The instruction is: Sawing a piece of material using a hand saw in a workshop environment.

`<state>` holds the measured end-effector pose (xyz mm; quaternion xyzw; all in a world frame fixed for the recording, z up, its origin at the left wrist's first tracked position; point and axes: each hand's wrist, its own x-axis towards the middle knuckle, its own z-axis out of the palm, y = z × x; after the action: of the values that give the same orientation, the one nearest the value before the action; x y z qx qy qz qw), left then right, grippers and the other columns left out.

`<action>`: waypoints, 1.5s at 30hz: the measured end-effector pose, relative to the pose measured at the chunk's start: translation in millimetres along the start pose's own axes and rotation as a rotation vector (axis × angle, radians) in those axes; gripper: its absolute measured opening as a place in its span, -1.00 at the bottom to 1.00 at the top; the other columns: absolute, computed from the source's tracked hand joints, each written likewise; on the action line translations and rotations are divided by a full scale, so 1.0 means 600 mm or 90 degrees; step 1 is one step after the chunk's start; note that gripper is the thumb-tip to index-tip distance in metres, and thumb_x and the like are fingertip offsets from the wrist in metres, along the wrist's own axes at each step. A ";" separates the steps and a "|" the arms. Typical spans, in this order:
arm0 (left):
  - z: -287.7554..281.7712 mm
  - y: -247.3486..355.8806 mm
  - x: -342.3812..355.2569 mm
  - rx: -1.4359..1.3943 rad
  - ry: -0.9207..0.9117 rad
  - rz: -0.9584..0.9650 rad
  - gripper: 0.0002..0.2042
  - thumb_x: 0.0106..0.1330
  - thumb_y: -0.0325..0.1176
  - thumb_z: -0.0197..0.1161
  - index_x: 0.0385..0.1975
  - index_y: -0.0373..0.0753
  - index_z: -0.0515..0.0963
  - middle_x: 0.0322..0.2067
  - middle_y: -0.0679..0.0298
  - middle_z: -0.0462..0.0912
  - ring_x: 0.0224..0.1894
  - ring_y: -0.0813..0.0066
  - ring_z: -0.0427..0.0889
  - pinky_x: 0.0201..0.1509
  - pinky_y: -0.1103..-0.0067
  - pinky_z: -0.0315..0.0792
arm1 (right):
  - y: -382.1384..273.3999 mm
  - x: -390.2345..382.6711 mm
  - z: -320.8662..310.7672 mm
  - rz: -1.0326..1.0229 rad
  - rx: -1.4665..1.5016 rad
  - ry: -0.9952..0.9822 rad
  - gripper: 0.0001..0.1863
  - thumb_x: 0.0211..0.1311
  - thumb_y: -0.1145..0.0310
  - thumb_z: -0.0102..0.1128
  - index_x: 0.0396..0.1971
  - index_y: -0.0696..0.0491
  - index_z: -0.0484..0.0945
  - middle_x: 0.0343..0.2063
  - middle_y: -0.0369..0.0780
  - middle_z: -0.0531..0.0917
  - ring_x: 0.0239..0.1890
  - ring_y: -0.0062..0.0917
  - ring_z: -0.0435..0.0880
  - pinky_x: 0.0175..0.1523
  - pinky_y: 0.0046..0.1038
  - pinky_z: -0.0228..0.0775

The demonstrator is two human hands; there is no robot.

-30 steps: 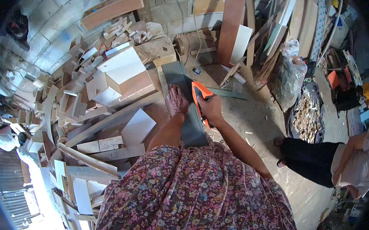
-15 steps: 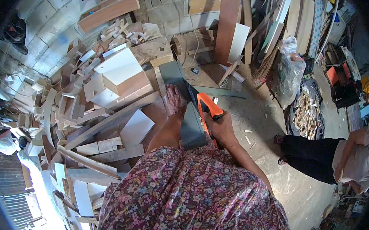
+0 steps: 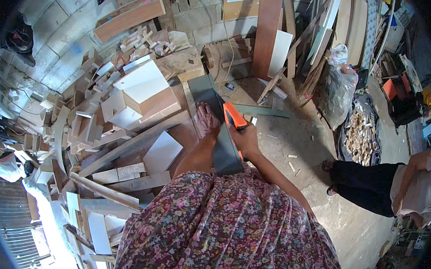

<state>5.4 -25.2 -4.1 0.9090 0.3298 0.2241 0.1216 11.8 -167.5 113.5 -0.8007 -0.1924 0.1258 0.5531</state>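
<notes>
My left hand (image 3: 207, 119) lies flat with fingers spread on a long dark grey board (image 3: 226, 151), which runs away from my body over a pale timber support (image 3: 189, 94). My right hand (image 3: 244, 140) grips an orange-and-black saw handle (image 3: 235, 114) beside the board's right edge; the blade is mostly hidden. A narrow green strip (image 3: 269, 112) extends to the right behind the saw. Small pale wood bits (image 3: 292, 156) lie on the floor to the right of my arm.
Offcut piles (image 3: 128, 170) crowd the left. Upright planks (image 3: 263, 26) lean on the back wall. A plastic bag (image 3: 335, 96) and a sack of scraps (image 3: 360, 129) stand right. Another person (image 3: 364, 189) in dark trousers is at lower right.
My right hand and saw moved toward me half a second ago, then away from me again. My left hand stays on the board. The other person's position shifts slightly.
</notes>
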 end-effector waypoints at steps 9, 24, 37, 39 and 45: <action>-0.015 -0.005 0.001 0.003 -0.055 0.003 -0.58 0.12 -0.46 -0.19 0.03 -0.41 0.22 0.09 0.09 0.19 0.21 0.21 0.05 0.24 0.41 -0.02 | -0.036 -0.050 -0.053 0.070 0.030 -0.067 -0.78 -0.05 0.41 0.14 -0.43 0.26 0.48 -0.65 -0.11 0.55 -0.50 -0.54 0.57 -0.42 -0.47 0.34; 0.012 -0.003 -0.003 -0.027 -0.042 -0.028 -0.63 0.15 -0.44 -0.20 -0.03 -0.37 0.29 0.08 0.06 0.20 0.19 0.20 0.10 0.24 0.43 0.00 | -0.012 -0.009 -0.010 -0.007 -0.038 -0.014 -0.72 -0.06 0.33 0.15 -0.38 0.22 0.49 -0.64 -0.04 0.56 -0.51 -0.35 0.60 -0.40 -0.41 0.35; 0.005 -0.007 0.002 0.069 0.002 0.035 -0.52 0.03 -0.37 -0.03 0.01 -0.39 0.23 0.08 0.03 0.17 0.20 0.16 0.05 0.22 0.43 -0.02 | 0.035 0.045 0.001 0.120 0.072 -0.071 -0.77 -0.06 0.34 0.12 -0.56 0.25 0.47 -0.81 -0.18 0.47 -0.72 -0.53 0.46 -0.56 -0.43 0.28; 0.002 0.008 0.003 0.025 -0.023 0.024 -0.59 0.10 -0.41 -0.16 -0.03 -0.44 0.26 0.05 -0.01 0.21 0.18 0.13 0.11 0.23 0.41 0.01 | 0.047 0.045 0.010 0.050 0.035 -0.020 -0.81 -0.05 0.38 0.11 -0.54 0.24 0.45 -0.78 -0.23 0.46 -0.69 -0.56 0.47 -0.54 -0.47 0.28; -0.035 0.005 0.034 0.091 -0.136 0.008 -0.62 0.09 -0.36 -0.11 -0.08 -0.36 0.31 -0.04 0.04 0.27 0.09 0.14 0.21 0.17 0.34 0.06 | 0.008 0.027 0.014 0.018 0.019 -0.059 -0.76 -0.09 0.36 0.12 -0.41 0.20 0.47 -0.66 -0.10 0.52 -0.58 -0.52 0.51 -0.42 -0.45 0.32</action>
<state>10.7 -12.8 21.7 0.9360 0.3247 0.1024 0.0897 23.4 -154.8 106.5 -0.7883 -0.2048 0.1737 0.5536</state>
